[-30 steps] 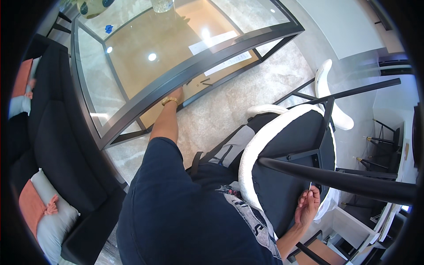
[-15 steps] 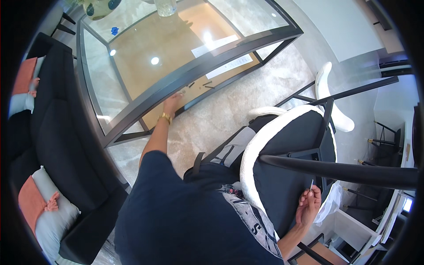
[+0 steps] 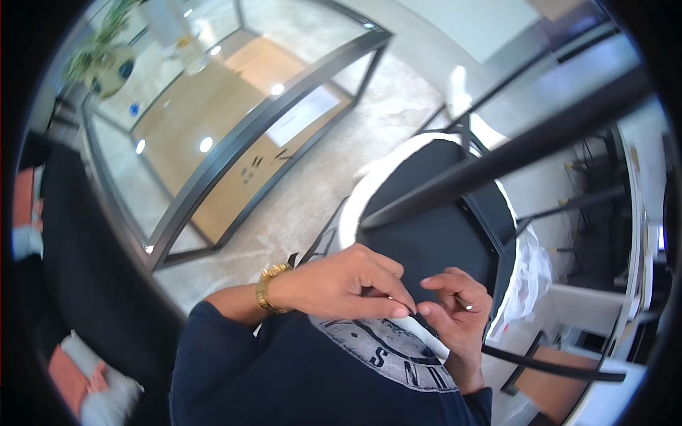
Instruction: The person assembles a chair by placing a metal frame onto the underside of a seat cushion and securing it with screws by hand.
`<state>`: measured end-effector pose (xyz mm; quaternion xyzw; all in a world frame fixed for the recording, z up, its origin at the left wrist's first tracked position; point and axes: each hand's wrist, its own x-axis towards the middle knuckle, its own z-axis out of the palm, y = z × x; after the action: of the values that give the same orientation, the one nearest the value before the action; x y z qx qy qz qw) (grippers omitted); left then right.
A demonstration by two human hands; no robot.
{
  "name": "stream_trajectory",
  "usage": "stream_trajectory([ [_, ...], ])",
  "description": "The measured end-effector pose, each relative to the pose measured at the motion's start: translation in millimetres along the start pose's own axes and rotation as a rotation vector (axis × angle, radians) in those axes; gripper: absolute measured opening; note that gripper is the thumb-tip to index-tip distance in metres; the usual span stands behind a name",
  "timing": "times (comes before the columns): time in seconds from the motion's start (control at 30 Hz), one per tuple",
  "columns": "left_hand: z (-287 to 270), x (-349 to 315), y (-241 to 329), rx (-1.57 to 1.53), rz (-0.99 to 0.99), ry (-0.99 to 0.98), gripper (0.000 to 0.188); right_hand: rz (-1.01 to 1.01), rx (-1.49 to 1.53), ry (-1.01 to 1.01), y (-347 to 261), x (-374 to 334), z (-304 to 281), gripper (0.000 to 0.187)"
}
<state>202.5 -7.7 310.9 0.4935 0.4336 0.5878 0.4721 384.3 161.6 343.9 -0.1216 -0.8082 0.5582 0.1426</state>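
Observation:
My left hand (image 3: 348, 284), with a gold watch at the wrist, is held in front of my shirt. Its thumb and forefinger pinch something small and dark that I cannot make out. Close beside it, my right hand (image 3: 460, 312) has curled fingers, with a shiny metal tip showing among them; thumb and forefinger point at the left fingertips. Both hands are over the near rim of an upturned chair seat (image 3: 419, 245), with black underside and fluffy white edge. A thick black chair leg (image 3: 497, 167) rises across the view from the seat.
A glass-topped table (image 3: 234, 142) with a dark frame stands ahead left. On its wooden shelf lie several small dark hardware pieces (image 3: 257, 162) and a white sheet (image 3: 302, 117). A black sofa (image 3: 85, 248) runs along the left. Clear plastic wrap (image 3: 529, 284) hangs by the seat's right.
My left hand has come back from the table shelf to meet my right hand over the seat. The right hand has moved left and nearer my body. The view has turned.

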Motion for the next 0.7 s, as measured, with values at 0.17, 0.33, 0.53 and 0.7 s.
stream_trajectory([
  [0.17, 26.4, 53.6, -21.6, 0.099, 0.037, 0.050, 0.017, -0.002, -0.131, 0.202, 2.5, -22.9, -25.3, 0.021],
  [0.33, 46.4, 84.6, -33.8, 0.078, -0.062, 0.018, 0.018, 0.044, -0.077, 0.329, 16.4, -43.6, -37.9, 0.017],
  [0.53, 49.2, 113.6, -54.1, -0.634, -0.538, -0.009, 0.047, 0.105, 0.047, 0.551, 38.0, -48.5, -49.0, 0.013],
  [0.7, 56.6, 132.4, -54.7, -0.742, -0.673, -0.024, 0.086, 0.239, -0.026, 0.458, 38.5, -50.0, -55.6, 0.011],
])
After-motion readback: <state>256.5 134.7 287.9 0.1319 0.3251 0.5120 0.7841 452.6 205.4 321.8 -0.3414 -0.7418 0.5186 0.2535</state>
